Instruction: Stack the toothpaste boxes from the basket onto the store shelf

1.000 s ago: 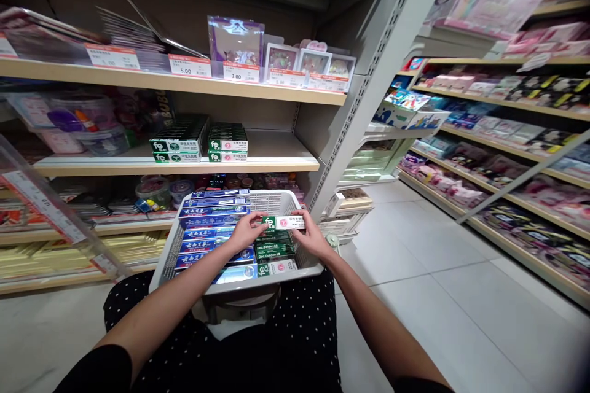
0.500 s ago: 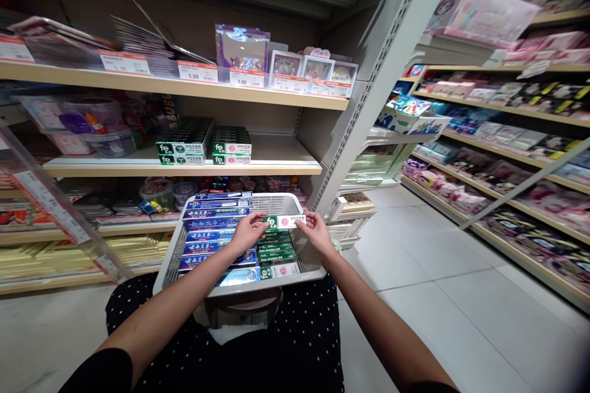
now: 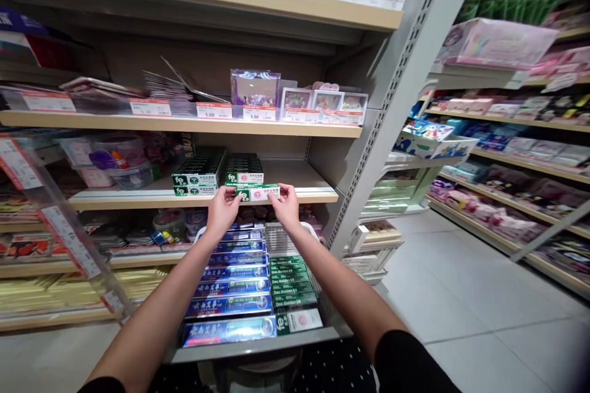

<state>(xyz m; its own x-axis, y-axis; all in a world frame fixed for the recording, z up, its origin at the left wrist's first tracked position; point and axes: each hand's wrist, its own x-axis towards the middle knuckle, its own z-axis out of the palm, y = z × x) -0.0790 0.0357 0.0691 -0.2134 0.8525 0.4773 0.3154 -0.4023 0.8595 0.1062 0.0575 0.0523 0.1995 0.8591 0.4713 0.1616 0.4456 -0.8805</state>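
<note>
Between both hands I hold a green and white toothpaste box (image 3: 258, 193) level, its printed side facing me. My left hand (image 3: 224, 207) pinches the left end and my right hand (image 3: 284, 202) the right end. The box is in front of the shelf edge, partly covering a stack of matching boxes (image 3: 244, 167). To the left stands another stack of green and white boxes (image 3: 198, 173). Below my hands is a white basket (image 3: 281, 236) with several blue boxes (image 3: 235, 306) on its left and several green boxes (image 3: 293, 282) on its right.
The shelf board (image 3: 306, 187) runs under the green stacks. Left of them are clear plastic tubs (image 3: 124, 163). A shelf above carries price tags (image 3: 214, 110) and small packages. A grey slotted upright (image 3: 382, 104) rises on the right, with tiled floor (image 3: 442, 295) beyond.
Both hands have moved the toothpaste box from over the basket up and forward to the shelf edge. The view has tilted up, and the basket is closer to the shelf.
</note>
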